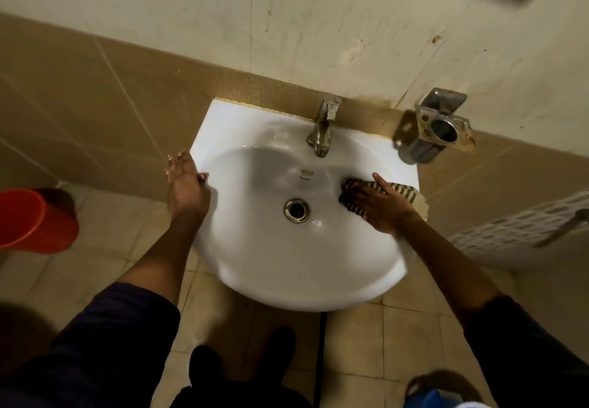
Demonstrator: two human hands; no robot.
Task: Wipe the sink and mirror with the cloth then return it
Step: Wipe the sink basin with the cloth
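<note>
- One cloth (402, 188) in play: dark and pale stripes, bunched up, with a frayed pale edge hanging over the sink's right rim.
- It lies on the inner right slope of the basin, partly up on the rim, well right of the drain (297, 210).
- The right hand (382, 208) is laid flat on top of it, fingers (357, 199) stretched out and pressing down, not curled around the fabric.
- One sink (255, 264): white, rounded at the front, fixed to the tiled wall, glossy with a few bright reflections.
- One metal tap (323, 127) stands at the back centre, spout over the basin.
- The left hand (186, 181) is on the sink's left rim, fingers spread wide and holding nothing, thumb hooked over the edge.
- Two hands, two dark sleeves, both forearms bare.
- One metal cup holder (438, 127) is mounted on the wall just right of the sink, stained around its ring.
- One red bucket (32, 219) sits on the floor at far left.
- One white perforated basket (522, 226) shows at the right edge.
- Blue object bottom right; can't tell what it is.
</note>
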